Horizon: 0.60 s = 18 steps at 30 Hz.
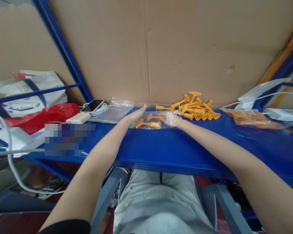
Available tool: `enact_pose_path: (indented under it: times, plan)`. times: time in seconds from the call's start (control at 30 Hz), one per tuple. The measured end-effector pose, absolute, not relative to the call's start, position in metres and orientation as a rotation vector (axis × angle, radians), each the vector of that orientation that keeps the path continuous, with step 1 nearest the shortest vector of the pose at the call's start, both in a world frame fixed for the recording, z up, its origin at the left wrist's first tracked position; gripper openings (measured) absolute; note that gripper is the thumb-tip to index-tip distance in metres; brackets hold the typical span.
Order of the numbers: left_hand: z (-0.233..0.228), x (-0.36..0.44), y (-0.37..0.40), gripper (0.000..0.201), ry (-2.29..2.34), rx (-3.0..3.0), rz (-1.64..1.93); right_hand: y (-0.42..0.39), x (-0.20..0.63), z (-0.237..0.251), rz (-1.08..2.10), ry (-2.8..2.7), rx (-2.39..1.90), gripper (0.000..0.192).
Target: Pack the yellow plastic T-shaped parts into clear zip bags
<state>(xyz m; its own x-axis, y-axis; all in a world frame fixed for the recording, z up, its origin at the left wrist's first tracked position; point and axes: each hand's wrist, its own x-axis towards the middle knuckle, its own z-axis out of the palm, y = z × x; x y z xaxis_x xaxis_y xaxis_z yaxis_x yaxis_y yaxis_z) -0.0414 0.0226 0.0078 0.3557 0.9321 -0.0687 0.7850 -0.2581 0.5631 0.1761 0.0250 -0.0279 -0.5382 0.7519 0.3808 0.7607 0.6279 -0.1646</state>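
Note:
A clear plastic bag point(146, 127) lies on the blue shelf, with two orange T-handled, screw-like plastic pieces point(155, 124) showing in it. My left hand point(138, 113) rests at the bag's left edge, fingers stretched out and flat. Clear plastic covers my right hand point(170, 119), which reaches into the bag from the right. Its fingers close on the end of the upper orange piece point(152, 117); the fingertips are partly hidden by the plastic. Just right of that hand is a loose pile of several similar orange pieces point(194, 109).
Flat clear bags point(113, 110) lie to the left, beside a phone point(94, 105) and a white power bank point(78, 118). A filled bag of orange pieces point(252, 118) lies at the right. Cardboard point(185, 48) walls the back. A white cable point(11, 162) hangs over the left front edge.

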Motion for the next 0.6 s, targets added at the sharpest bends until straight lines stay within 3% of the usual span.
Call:
enact_pose_path:
  times: [0.1,0.4,0.6]
  plan:
    - [0.001,-0.041,0.022,0.073,1.36,1.936,0.509,0.034,0.166,-0.031,0.033,-2.392,-1.168,0.032]
    - [-0.001,-0.04,0.02,0.071,1.266,1.809,0.541,0.053,0.188,-0.047,0.151,-2.283,-0.938,0.056]
    - [-0.003,-0.042,0.026,0.073,1.329,1.907,0.505,0.044,0.2,-0.044,0.108,-2.31,-0.985,0.028]
